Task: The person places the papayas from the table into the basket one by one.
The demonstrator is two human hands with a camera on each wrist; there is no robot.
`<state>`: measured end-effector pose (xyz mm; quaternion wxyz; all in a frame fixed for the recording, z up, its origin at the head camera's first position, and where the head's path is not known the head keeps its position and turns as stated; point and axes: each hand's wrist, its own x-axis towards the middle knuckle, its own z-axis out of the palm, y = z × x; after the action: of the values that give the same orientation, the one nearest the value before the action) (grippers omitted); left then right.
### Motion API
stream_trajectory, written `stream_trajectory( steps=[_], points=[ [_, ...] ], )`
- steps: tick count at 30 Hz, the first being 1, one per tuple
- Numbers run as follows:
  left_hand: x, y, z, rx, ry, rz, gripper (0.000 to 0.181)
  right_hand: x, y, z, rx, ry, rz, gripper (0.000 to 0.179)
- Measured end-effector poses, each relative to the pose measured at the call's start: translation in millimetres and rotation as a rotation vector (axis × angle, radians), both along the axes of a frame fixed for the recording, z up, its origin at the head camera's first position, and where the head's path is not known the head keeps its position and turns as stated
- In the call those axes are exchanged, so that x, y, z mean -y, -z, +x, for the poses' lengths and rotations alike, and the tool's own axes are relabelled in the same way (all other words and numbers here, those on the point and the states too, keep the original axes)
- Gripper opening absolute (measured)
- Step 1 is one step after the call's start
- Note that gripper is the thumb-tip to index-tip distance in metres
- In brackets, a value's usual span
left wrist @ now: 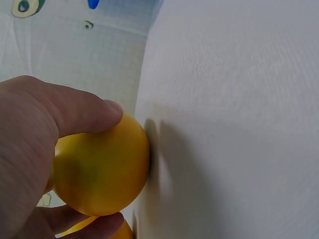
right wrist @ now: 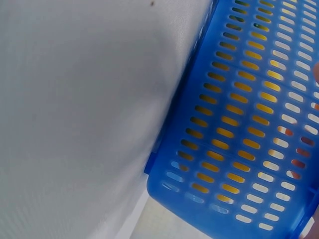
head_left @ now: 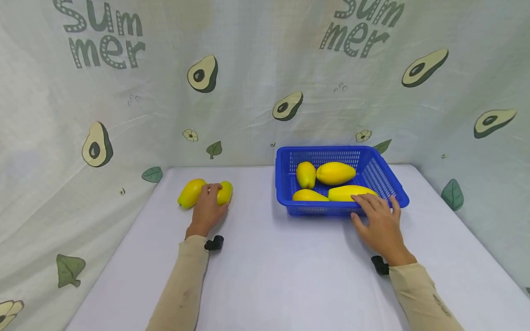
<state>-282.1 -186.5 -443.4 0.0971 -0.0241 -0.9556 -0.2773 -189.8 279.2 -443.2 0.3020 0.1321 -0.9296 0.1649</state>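
Observation:
On the left of the table, my left hand (head_left: 207, 210) grips a yellow oblong fruit (head_left: 225, 193) with a greenish tinge. In the left wrist view the thumb presses along one side of this fruit (left wrist: 102, 169) and fingers curl round the other. A second yellow fruit (head_left: 192, 193) lies just left of that hand. To the right, my right hand (head_left: 381, 228) holds the front wall of a blue plastic basket (head_left: 319, 203), fingers over the rim and thumb outside. Through the holes in the right wrist view, fingers (right wrist: 299, 163) show inside the wall.
Several yellow fruits lie in the basket, among them one at the back (head_left: 336, 173) and one by the front wall (head_left: 348, 193). The white-covered table (head_left: 265, 276) meets a hanging printed cloth (head_left: 244, 92) behind and at the sides.

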Motion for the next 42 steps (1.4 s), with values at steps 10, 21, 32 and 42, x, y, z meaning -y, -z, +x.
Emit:
stream_trajectory(
  steps=[10,21,32,42],
  points=[
    [2.2,2.0,-2.6,0.026,-0.016,-0.018,0.058,2.3,-1.3,-2.3,0.020,-0.002,0.001,0.052],
    [-3.8,-0.9,-6.8,0.021,0.016,-0.072,0.061,-2.7,-5.8,-1.1,0.004,-0.008,0.000,0.051],
    [2.3,1.3,-7.7,-0.007,0.016,-0.056,0.064,0.2,-5.5,-5.0,-0.004,-0.013,-0.002,0.051],
    [1.8,3.3,-8.6,0.033,0.030,-0.044,0.065,-0.8,-1.7,-3.4,0.005,-0.008,-0.005,0.052]
  ],
)
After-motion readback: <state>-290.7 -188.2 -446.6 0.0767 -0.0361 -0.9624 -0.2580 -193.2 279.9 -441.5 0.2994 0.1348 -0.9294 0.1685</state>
